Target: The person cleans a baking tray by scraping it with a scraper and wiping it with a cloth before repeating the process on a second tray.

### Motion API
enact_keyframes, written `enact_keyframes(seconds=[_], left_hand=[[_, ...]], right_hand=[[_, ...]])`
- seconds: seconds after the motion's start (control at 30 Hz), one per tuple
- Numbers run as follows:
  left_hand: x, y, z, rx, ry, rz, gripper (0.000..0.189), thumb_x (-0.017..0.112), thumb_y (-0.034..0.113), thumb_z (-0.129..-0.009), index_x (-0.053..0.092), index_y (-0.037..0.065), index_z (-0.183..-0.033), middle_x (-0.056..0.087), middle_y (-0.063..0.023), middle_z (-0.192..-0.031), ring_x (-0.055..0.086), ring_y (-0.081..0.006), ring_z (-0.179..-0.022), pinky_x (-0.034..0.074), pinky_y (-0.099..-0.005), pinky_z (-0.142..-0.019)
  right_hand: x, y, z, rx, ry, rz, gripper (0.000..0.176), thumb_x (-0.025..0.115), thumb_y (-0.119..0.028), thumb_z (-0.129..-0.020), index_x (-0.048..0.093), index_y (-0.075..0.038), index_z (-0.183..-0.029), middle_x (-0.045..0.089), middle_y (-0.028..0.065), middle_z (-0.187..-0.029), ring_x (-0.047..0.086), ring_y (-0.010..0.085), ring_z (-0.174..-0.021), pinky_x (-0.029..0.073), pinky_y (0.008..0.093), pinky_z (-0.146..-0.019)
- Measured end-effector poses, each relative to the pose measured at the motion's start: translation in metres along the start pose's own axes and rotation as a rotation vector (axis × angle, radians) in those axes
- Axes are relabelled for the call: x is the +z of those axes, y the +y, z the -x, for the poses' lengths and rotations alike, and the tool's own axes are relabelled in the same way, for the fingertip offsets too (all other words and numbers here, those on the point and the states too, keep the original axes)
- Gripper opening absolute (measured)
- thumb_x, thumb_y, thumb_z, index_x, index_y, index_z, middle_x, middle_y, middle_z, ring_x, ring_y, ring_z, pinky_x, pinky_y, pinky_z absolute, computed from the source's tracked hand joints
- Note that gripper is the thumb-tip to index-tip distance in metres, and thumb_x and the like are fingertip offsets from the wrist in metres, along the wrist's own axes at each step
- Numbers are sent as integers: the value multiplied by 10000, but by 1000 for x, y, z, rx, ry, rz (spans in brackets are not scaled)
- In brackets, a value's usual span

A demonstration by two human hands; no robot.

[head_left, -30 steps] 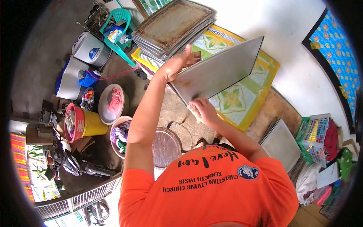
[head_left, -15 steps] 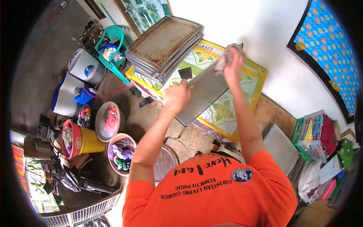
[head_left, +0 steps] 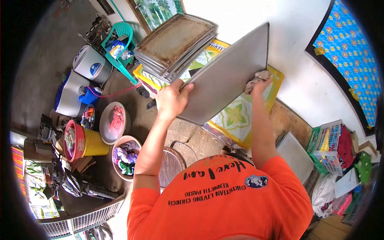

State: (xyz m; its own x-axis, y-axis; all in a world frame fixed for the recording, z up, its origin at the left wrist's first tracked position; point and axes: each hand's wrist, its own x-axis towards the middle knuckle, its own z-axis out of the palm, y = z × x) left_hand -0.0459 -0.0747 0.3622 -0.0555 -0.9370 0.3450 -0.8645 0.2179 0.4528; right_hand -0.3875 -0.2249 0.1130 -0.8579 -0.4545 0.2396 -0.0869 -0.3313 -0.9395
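Note:
A flat grey metal tray (head_left: 228, 76) is tilted up on edge over the table with the green and yellow patterned cover (head_left: 234, 114). My left hand (head_left: 173, 99) grips the tray's near left edge, thumb on its face. In my right hand (head_left: 261, 83) is a crumpled, greyish cloth (head_left: 256, 80), held against the tray's lower right edge. A stack of metal trays (head_left: 174, 42), the top one rusty brown, lies on the table's left part. Behind the raised tray, only a bit of a dark flat piece (head_left: 195, 72) shows.
Basins of cloth (head_left: 126, 158), a yellow bucket (head_left: 97, 143) and a green chair (head_left: 120, 40) are at the left. More flat trays (head_left: 295, 156) lean at the lower right, beside a plastic crate (head_left: 329, 146). A white wall (head_left: 296, 52) stands behind the table.
The tray has been tipped up, its far edge now higher. My right hand with the cloth has moved down and slightly right. My left hand has shifted left along with the tray's edge.

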Motion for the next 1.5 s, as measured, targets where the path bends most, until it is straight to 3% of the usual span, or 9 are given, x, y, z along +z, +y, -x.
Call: enact_keyframes(seconds=[0.27, 0.37, 0.43, 0.53, 0.7, 0.9, 0.97, 1.17, 1.5], left_hand=[[2, -1, 0, -125, 127, 159, 380, 665, 386, -825, 568, 39, -703, 561, -144, -564, 566, -354, -561, 442, -407, -550], [13, -8, 4, -140, 161, 177, 398, 665, 390, -825, 557, 31, -694, 553, -147, -557, 544, -346, -534, 435, -402, -538], [22, -11, 8, -143, 185, 224, 404, 667, 391, -824, 553, 27, -693, 544, -143, -550, 521, -327, -513, 427, -396, -530], [38, -15, 15, -160, 188, 306, 407, 672, 391, -823, 551, 23, -694, 530, -134, -540, 491, -296, -490, 418, -389, -522], [65, -18, 36, -105, 229, 395, 393, 685, 370, -821, 559, 20, -696, 514, -120, -533, 463, -234, -483, 409, -369, -515], [77, -46, 45, -81, 302, 347, 386, 664, 342, -861, 583, -12, -729, 487, -76, -549, 368, -131, -549, 376, -310, -513], [62, -46, 52, -63, 271, 310, 384, 663, 342, -860, 581, -2, -711, 501, -94, -547, 380, -152, -528, 387, -321, -512], [40, -53, 63, 92, 252, 127, 405, 624, 481, -840, 635, 88, -742, 584, -119, -556, 590, -311, -520, 453, -397, -516], [3, 43, 100, 822, 92, -109, 277, 629, 295, -843, 537, 107, -661, 546, -88, -546, 580, -266, -515, 506, -410, -741]], right_hand=[[16, -6, 116, 260, -85, -267, 392, 447, 15, -873, 320, 35, -1244, 449, 153, -1172, 489, 245, -1067, 370, 350, -978], [8, 55, 178, 559, -137, -239, 290, 389, -62, -912, 359, -97, -1198, 476, 90, -969, 488, 185, -772, 429, 342, -697], [-2, 108, 241, 1022, -241, -879, 193, 329, -158, -948, 405, -160, -1125, 504, 45, -762, 485, 160, -544, 429, 351, -493], [-1, -6, 298, 1155, -288, -360, 275, 307, -274, -961, 525, -107, -983, 551, 39, -760, 567, 203, -724, 492, 347, -621], [2, -126, 337, 1210, -633, -808, 321, 350, -300, -986, 529, -88, -1147, 599, 53, -1087, 561, 168, -975, 466, 334, -840], [-31, -131, 351, 551, -1333, 142, 471, 572, -210, -884, 433, -28, -1296, 620, 89, -1044, 562, 207, -905, 466, 358, -798], [-44, -113, 334, 273, -1242, 141, 469, 504, -212, -910, 379, -103, -1349, 599, 115, -1096, 571, 226, -940, 481, 376, -815], [-138, -173, 227, 646, -550, -10, 408, 428, -231, -975, 334, -67, -1336, 561, 152, -1078, 602, 212, -902, 529, 341, -746], [-219, -255, 174, 736, -439, -286, 471, 457, -468, -948, 494, -82, -1217, 603, 72, -1061, 612, 162, -876, 526, 310, -739]])
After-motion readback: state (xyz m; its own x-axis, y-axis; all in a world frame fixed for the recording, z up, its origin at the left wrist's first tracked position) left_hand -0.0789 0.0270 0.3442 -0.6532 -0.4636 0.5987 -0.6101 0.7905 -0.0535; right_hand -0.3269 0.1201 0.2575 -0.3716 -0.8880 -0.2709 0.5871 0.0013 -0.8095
